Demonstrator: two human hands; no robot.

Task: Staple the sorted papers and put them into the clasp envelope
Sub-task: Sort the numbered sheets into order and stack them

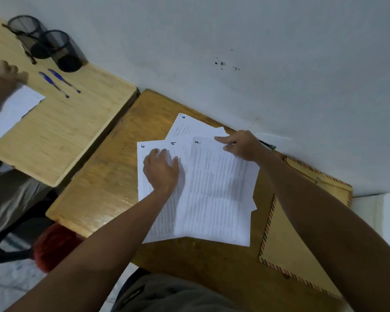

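Hands are laid on the fanned papers point(212, 190), which are spread over the worktop point(104, 181).
Left hand point(161, 170) is pressed flat, fingers straight, on the sheet marked 5; right hand point(241, 145) is set on the top sheet's far corner, forefinger extended, whether pinching cannot be told. Clasp envelope point(288, 239) is seen beside the right forearm.

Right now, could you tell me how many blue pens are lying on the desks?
2: blue pen and blue pen lie side by side on the left desk, below the mesh cups. Others may be hidden.
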